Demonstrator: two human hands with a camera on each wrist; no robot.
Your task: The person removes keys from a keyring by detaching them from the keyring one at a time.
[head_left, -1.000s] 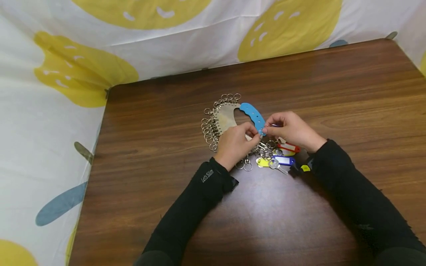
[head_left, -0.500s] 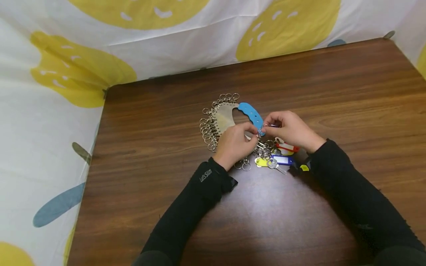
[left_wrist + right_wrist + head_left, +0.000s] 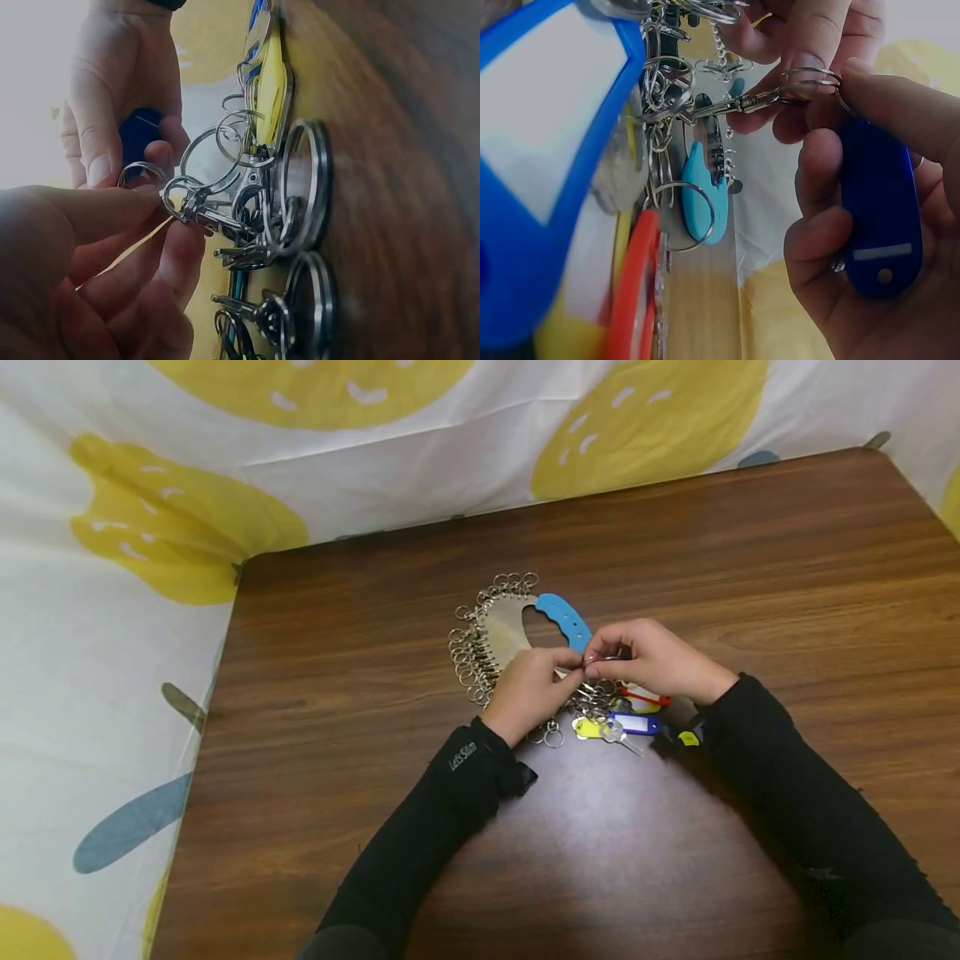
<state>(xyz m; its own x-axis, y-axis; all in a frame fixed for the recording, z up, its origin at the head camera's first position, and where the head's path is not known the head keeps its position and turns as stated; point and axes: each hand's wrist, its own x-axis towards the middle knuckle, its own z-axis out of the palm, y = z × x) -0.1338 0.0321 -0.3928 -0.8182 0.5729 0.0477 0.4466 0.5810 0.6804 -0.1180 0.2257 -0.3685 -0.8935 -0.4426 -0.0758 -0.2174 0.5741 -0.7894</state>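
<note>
Fingertip to fingertip over the key holder, both hands work at one split key ring (image 3: 810, 75). My left hand (image 3: 528, 689) pinches this ring where it hangs from a metal swivel clasp (image 3: 739, 105). A dark blue key tag (image 3: 881, 210) lies in the curled fingers of my right hand (image 3: 652, 660), its thin ring meeting the split ring at the thumb tip. Beneath lies the holder's metal plate (image 3: 504, 625), fringed with clasps and rings, its light blue handle (image 3: 564, 618) partly behind the fingers.
Below the right hand lie a red tag (image 3: 643, 696), another blue tag (image 3: 634, 723), a yellow tag (image 3: 588, 728) and a loose-hanging key (image 3: 622, 737). A wooden table (image 3: 360, 635) carries everything. A patterned cloth (image 3: 420, 460) stands along its back and left edges.
The right hand has shifted slightly down and left, so its fingertips now meet the left hand's. The left hand and the holder stay almost in place.
</note>
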